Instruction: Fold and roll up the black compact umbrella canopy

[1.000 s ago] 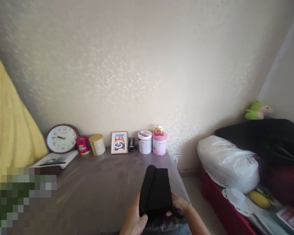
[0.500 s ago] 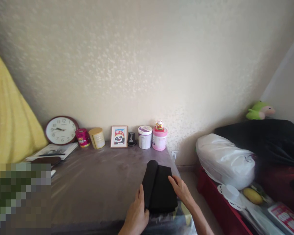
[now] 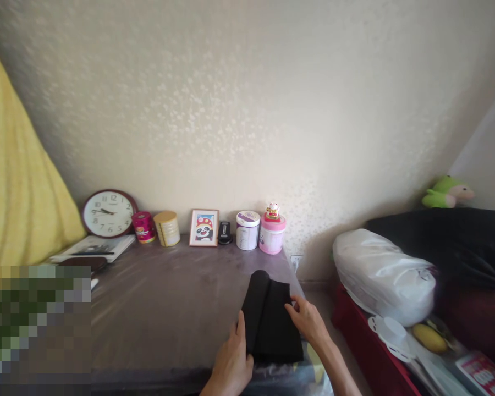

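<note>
A folded black cloth (image 3: 278,324) lies near the front right corner of the table, its left side a thick rounded fold and its right side a flat layer. My left hand (image 3: 233,357) is closed around the lower left edge, fingers along the side and thumb at the front. At the right edge, my right hand (image 3: 307,319) pinches the cloth between thumb and fingers. The underside of the cloth is hidden.
The grey-covered table (image 3: 160,308) meets the wall. Along its back stand a clock (image 3: 109,214), a magenta can (image 3: 143,227), a yellow tin (image 3: 167,228), a panda picture frame (image 3: 204,228) and two tubs (image 3: 248,231). A white plastic bag (image 3: 383,275) sits at right.
The right edge of the black cloth has shifted slightly outward, and its top layer looks flatter. My right hand has curled into a tighter pinch. The view has tilted slightly.
</note>
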{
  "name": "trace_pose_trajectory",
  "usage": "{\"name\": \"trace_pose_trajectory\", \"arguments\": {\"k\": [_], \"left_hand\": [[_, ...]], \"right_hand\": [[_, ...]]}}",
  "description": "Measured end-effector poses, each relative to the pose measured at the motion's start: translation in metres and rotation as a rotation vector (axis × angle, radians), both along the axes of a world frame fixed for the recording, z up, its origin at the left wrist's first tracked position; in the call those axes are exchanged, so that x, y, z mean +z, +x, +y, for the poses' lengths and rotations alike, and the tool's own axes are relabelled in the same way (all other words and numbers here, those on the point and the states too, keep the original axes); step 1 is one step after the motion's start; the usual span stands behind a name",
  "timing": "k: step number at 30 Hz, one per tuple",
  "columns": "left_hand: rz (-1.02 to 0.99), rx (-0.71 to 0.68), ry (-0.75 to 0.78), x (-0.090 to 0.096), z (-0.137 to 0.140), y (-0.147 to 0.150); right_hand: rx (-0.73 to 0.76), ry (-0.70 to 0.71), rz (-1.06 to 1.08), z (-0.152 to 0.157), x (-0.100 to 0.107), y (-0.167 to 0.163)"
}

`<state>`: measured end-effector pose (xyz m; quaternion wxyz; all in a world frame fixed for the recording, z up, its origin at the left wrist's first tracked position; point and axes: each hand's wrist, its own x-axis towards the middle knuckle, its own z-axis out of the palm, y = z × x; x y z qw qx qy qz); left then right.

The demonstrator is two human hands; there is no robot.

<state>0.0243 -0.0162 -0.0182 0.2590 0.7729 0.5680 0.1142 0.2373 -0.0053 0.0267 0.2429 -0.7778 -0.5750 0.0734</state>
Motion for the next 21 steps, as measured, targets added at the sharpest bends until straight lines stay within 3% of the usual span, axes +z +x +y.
{"name": "trace_pose_trajectory", "arguments": {"k": [7, 11, 16, 21], "left_hand": [[-0.011, -0.012, -0.017, 0.006, -0.003, -0.001], [-0.026, -0.013, -0.032, 0.009, -0.001, -0.001], [0.011, -0.017, -0.018, 0.009, -0.001, 0.001], [0.065, -0.008, -0.017, 0.013, -0.002, 0.003]], "right_hand": [[0.017, 0.038, 0.068, 0.005, -0.007, 0.002], [0.068, 0.065, 0.324, 0.013, 0.001, -0.003], [0.147, 0.091, 0.739, 0.031, 0.018, -0.033], [0.128, 0.18, 0.827, 0.063, 0.004, -0.066]]}}
